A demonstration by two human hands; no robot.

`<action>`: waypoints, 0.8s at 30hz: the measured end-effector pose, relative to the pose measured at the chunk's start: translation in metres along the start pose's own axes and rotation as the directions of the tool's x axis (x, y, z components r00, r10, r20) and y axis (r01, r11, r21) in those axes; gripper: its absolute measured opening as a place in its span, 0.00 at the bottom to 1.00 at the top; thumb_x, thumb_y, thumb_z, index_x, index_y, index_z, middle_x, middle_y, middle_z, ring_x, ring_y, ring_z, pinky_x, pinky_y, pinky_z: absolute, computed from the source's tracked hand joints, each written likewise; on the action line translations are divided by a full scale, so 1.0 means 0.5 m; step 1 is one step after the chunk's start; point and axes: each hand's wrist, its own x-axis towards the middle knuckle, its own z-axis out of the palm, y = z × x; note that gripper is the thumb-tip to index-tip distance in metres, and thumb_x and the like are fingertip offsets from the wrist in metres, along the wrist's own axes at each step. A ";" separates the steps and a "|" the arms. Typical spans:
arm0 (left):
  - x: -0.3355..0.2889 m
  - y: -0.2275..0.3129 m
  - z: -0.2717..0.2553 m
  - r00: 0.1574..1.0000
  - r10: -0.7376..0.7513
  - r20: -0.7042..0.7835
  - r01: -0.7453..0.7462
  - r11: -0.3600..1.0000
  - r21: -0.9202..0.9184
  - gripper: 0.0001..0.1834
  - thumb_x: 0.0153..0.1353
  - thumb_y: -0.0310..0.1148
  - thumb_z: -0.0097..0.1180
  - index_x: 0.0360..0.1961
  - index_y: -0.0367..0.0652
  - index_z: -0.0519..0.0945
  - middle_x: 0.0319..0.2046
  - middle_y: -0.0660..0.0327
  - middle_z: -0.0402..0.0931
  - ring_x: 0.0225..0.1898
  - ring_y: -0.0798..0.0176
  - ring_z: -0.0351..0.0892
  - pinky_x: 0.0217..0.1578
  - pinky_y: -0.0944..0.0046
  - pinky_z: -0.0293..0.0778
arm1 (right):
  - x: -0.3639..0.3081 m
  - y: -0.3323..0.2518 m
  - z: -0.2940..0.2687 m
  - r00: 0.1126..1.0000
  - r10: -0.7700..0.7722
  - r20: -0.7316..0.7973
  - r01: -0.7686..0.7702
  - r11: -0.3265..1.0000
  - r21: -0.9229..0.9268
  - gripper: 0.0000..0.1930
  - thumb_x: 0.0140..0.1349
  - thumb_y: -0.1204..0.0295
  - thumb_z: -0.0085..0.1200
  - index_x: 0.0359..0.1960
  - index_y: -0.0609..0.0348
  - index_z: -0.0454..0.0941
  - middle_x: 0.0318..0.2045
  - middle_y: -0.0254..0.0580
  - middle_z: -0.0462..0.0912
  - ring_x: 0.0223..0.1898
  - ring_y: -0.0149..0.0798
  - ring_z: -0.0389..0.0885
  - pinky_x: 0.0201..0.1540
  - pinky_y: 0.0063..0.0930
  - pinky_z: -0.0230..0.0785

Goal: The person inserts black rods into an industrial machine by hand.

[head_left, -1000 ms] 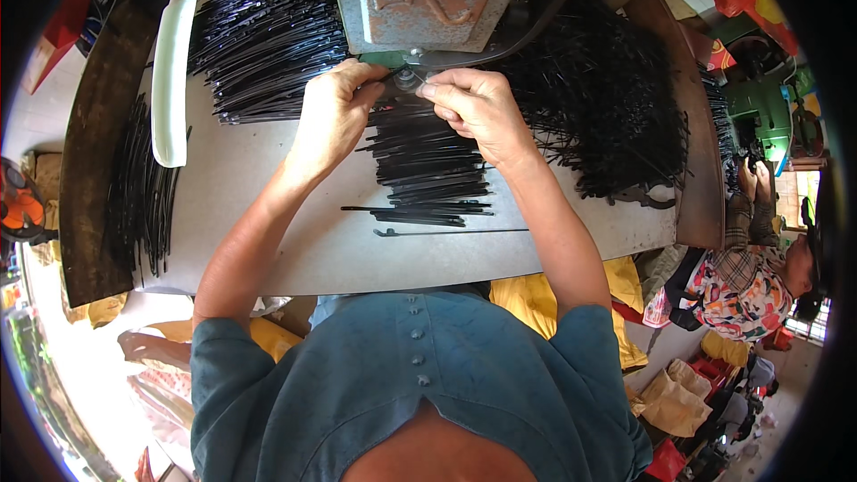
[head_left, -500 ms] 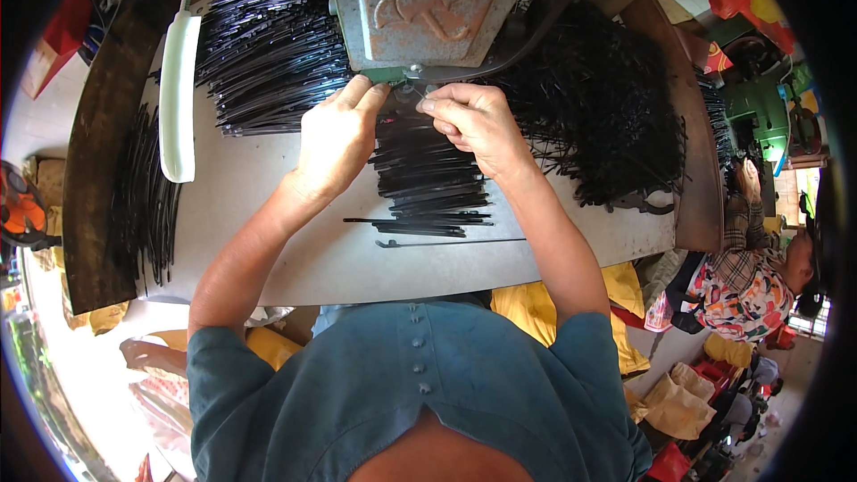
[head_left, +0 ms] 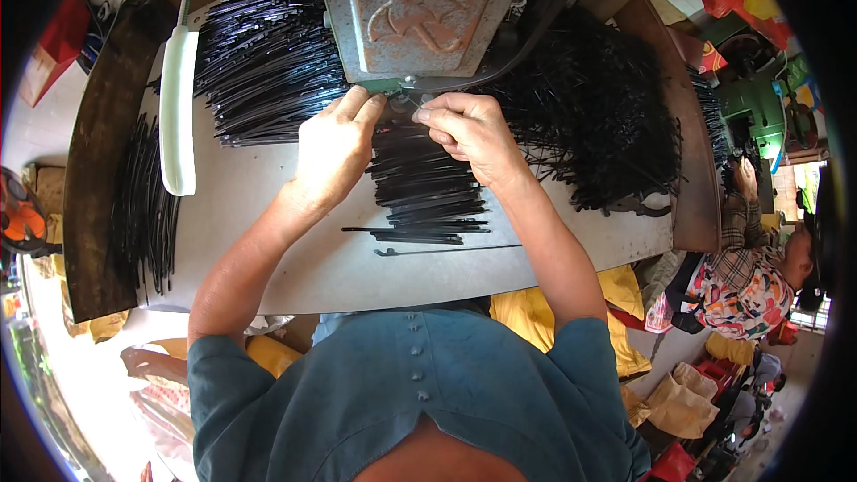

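The left hand (head_left: 332,147) lay knuckles up at the far middle of the bench (head_left: 268,241), its fingers stretched forward and pressed together, their tips at the foot of the grey metal press (head_left: 420,9). Whether it pinched anything could not be told, for the fingertips hid what lay under them. The right hand (head_left: 469,134) sat just beside it, fingers curled in narrow toward the same spot under the press; its grasp too was hidden.

Beneath and between both hands ran a loose stack of thin black metal rods (head_left: 424,192), lying crosswise and reaching toward the near edge, where one single rod (head_left: 446,250) lay apart from the rest. A larger heap of black rods (head_left: 268,62) filled the far left part of the bench, and a tangled dark mass (head_left: 598,116) covered the far right. A long white handle (head_left: 178,112) stood along the left side, beside a dark wooden board (head_left: 94,196) with more rods (head_left: 147,205) resting on it. Beyond the right edge sat another person in patterned clothes (head_left: 741,286).
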 end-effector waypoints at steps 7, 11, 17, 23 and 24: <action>0.002 0.002 -0.003 1.000 -0.015 0.001 0.016 1.000 -0.019 0.17 0.38 0.18 0.48 0.35 0.37 0.72 0.28 0.58 0.69 0.26 0.59 0.73 0.25 0.66 0.71 | 0.000 -0.001 -0.001 1.000 0.010 0.016 -0.010 1.000 -0.002 0.05 0.51 0.75 0.49 0.26 0.65 0.75 0.13 0.27 0.65 0.13 0.17 0.56 0.11 0.10 0.43; -0.004 0.014 -0.009 0.984 -0.178 0.030 0.178 0.925 -0.337 0.13 0.46 0.20 0.48 0.36 0.34 0.71 0.23 0.55 0.70 0.24 0.58 0.73 0.22 0.65 0.70 | 0.000 -0.002 0.003 0.998 0.025 0.062 -0.024 1.000 -0.011 0.06 0.52 0.74 0.49 0.26 0.65 0.74 0.13 0.28 0.66 0.12 0.17 0.56 0.12 0.10 0.45; -0.036 0.082 -0.032 0.918 -0.297 0.262 0.393 0.605 -0.692 0.12 0.50 0.23 0.48 0.38 0.33 0.70 0.29 0.52 0.71 0.26 0.55 0.73 0.26 0.61 0.68 | -0.006 0.001 -0.004 0.976 -0.026 0.217 0.051 0.992 -0.113 0.09 0.55 0.70 0.47 0.27 0.64 0.73 0.13 0.28 0.67 0.12 0.17 0.56 0.12 0.10 0.47; -0.078 -0.057 -0.050 0.982 -0.123 0.141 0.138 0.985 -0.101 0.08 0.44 0.22 0.50 0.29 0.37 0.73 0.23 0.55 0.66 0.29 0.53 0.69 0.28 0.60 0.67 | -0.027 -0.008 -0.052 0.985 0.084 0.150 -0.062 0.987 -0.145 0.08 0.54 0.70 0.49 0.25 0.62 0.75 0.13 0.28 0.68 0.12 0.16 0.58 0.12 0.09 0.47; -0.077 -0.076 -0.048 0.987 -0.114 0.110 0.113 0.993 0.018 0.07 0.43 0.22 0.49 0.27 0.37 0.73 0.24 0.57 0.66 0.30 0.56 0.67 0.30 0.60 0.66 | -0.023 -0.004 -0.054 0.988 0.076 0.135 -0.061 0.992 -0.113 0.08 0.55 0.70 0.48 0.25 0.63 0.75 0.14 0.28 0.68 0.12 0.16 0.58 0.12 0.08 0.48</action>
